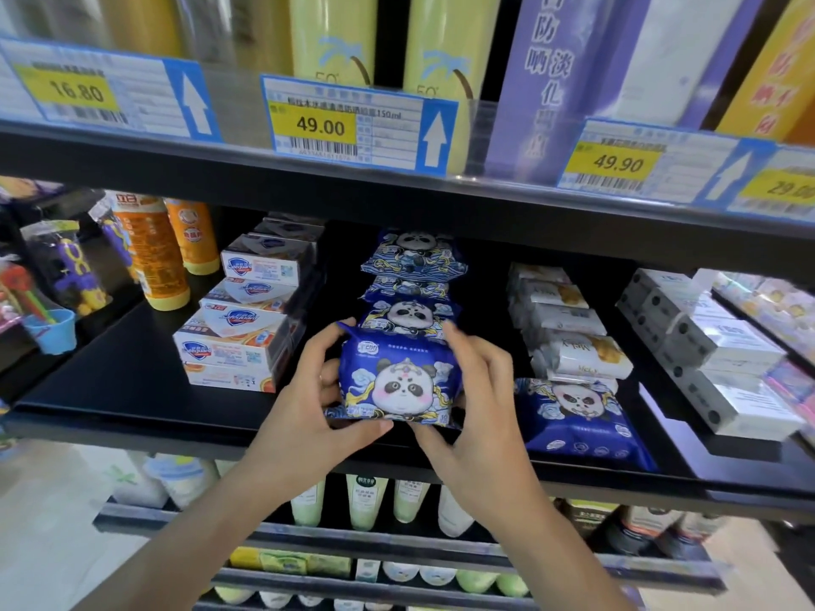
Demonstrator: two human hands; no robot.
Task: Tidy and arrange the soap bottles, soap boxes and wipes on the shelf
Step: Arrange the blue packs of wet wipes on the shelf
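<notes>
1. Currently we hold one blue panda-print wipes pack (399, 381) with both hands at the front edge of the black middle shelf (132, 390), its printed face tilted up toward the camera.
2. Left hand (308, 403): fingers curled round the pack's left end, fingertips on the upper left corner, thumb pressed under the lower front edge.
3. Right hand (476, 390): fingers curled over the pack's right end, thumb beneath the lower right edge; that hand is slightly blurred, so we cannot tell how the fingertips sit.
4. Directly behind the held pack, a row of matching panda wipes packs (412, 275) runs toward the back of the shelf, leaning one on another.
5. Left of that row, Safeguard soap boxes (238, 332) sit in uneven stacks, the front stack two boxes high.
6. Further left, two orange bottles (165, 253) stand upright, one in front of the other.
7. Right of the row, white wrapped soap bars (569, 328) lie in a line; another blue panda wipes pack (582, 421) lies flat in front of them, near the shelf edge.
8. Far right, white and grey boxes (714, 359) sit stacked in a line.
9. On the shelf above, price labels (322, 125) read 16.80, 49.00 and 49.90, with yellow-green sunscreen bottles (335, 37) standing behind.
</notes>
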